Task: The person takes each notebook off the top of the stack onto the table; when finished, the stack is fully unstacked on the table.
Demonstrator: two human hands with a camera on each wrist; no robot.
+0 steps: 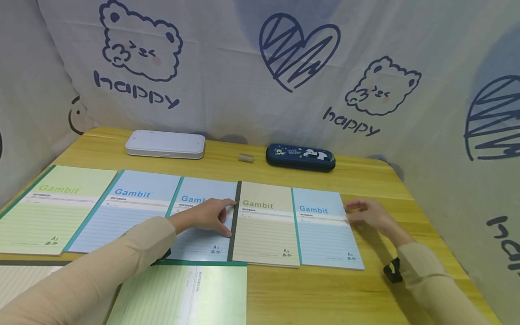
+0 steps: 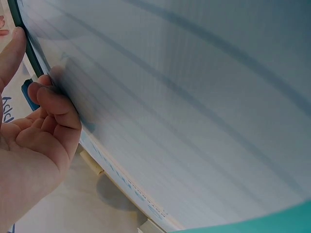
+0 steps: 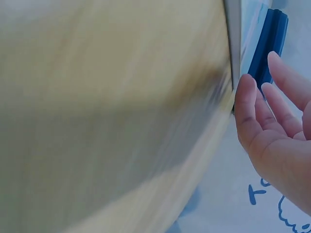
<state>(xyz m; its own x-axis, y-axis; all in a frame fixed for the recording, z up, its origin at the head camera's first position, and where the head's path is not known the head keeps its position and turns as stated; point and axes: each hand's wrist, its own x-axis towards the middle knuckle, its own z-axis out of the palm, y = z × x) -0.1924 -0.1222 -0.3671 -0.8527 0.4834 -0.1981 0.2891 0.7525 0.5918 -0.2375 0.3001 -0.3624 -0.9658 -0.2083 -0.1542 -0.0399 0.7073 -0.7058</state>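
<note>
Five Gambit notebooks lie in a row. My left hand (image 1: 209, 215) reaches over a blue notebook (image 1: 203, 186), its thumb and a finger spread along the dark spine of the beige notebook (image 1: 266, 237). To the right, another blue notebook (image 1: 327, 241) sits against the beige one. The fingertips of my right hand (image 1: 371, 217) are at its right edge. In the right wrist view, that hand's fingers (image 3: 247, 104) are loosely bent near the notebook's edge. Farther left lie a blue notebook (image 1: 122, 221) and a green notebook (image 1: 44, 221).
Nearer me, a green notebook (image 1: 221, 298) and a beige notebook (image 1: 24, 289) lie turned sideways, partly under the left sleeve. Along the back stand a white case (image 1: 164, 143), a small tan cylinder (image 1: 245, 157) and a dark blue panda case (image 1: 300, 158). Printed cloth (image 1: 227, 90) hangs behind the table.
</note>
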